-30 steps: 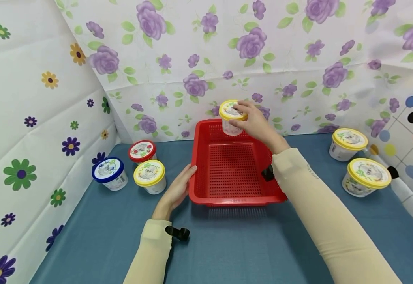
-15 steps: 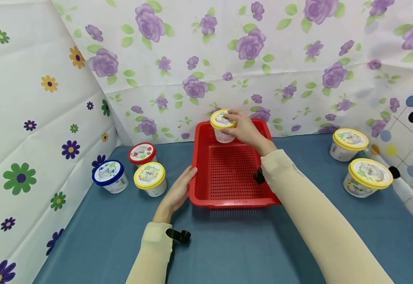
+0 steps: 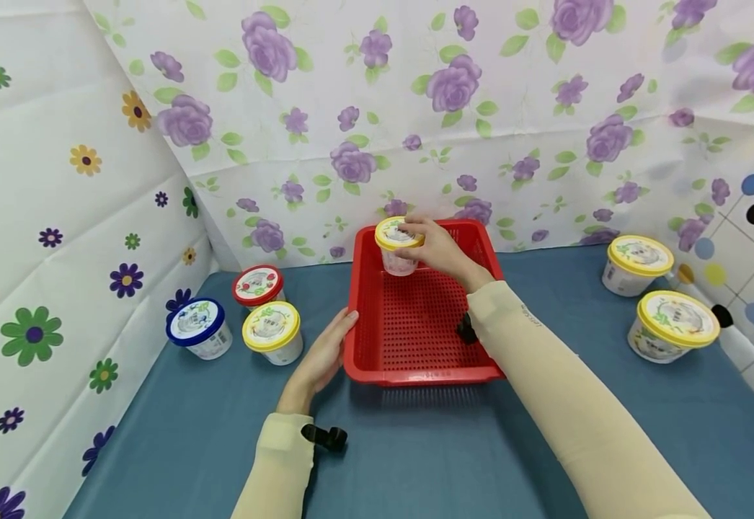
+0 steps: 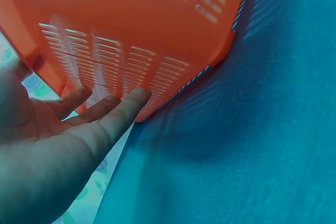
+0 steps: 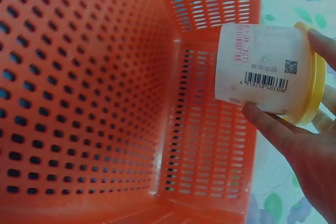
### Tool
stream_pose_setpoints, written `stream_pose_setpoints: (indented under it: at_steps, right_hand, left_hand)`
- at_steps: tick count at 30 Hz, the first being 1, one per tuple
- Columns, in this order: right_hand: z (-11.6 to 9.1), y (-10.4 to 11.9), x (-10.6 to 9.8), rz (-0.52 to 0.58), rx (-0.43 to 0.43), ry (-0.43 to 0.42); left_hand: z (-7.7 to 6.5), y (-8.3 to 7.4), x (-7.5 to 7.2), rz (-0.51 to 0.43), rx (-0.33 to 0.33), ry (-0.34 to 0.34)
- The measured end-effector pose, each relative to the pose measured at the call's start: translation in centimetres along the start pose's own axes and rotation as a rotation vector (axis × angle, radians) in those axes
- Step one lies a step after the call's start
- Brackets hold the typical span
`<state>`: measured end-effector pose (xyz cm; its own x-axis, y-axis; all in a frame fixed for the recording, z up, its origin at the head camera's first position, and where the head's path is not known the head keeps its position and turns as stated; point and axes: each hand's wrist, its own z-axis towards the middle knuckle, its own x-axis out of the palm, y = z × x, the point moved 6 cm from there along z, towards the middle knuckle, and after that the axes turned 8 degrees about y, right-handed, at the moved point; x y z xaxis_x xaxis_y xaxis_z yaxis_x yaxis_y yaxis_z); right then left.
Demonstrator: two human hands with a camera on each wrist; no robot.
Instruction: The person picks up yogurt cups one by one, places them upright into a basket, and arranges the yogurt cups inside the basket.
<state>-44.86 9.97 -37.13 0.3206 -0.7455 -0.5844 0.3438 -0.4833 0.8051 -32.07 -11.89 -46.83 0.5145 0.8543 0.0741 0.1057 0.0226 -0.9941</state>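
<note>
My right hand (image 3: 442,251) grips a small white tub (image 3: 398,262) with a yellow lid by its top, thumb and fingers on opposite sides. The tub hangs upright inside the red plastic basket (image 3: 364,346), near the far left corner; in the right wrist view its barcode side shows above the perforated floor. My left hand (image 3: 320,360) holds the basket's left side. Its thumb lies at the rim, and its fingertips (image 4: 137,96) touch the slotted outer wall in the left wrist view.
Left of the basket stand a yellow-lidded tub (image 3: 282,352), a red-lidded tub (image 3: 259,285) and a blue-lidded tub (image 3: 211,344). Two yellow-lidded tubs (image 3: 630,277) stand at the right on the blue cloth (image 3: 416,461). A flowered sheet (image 3: 325,94) hangs behind.
My right hand has brought the tub down and to the left, from above the basket's far edge to inside its far left corner. The left hand stays on the basket.
</note>
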Motion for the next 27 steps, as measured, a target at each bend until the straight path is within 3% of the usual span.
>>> stream_pose_setpoints:
  at_steps: [12, 27]
  right_hand:
    - [0.6, -2.0, 2.3, 0.041, 0.041, 0.018]
    - [0.9, -2.9, 3.1, 0.02, 0.062, 0.034]
  left_hand:
    - [0.0, 0.0, 0.0, -0.015, 0.022, 0.017]
    - [0.0, -0.1, 0.0, -0.008, 0.018, 0.013]
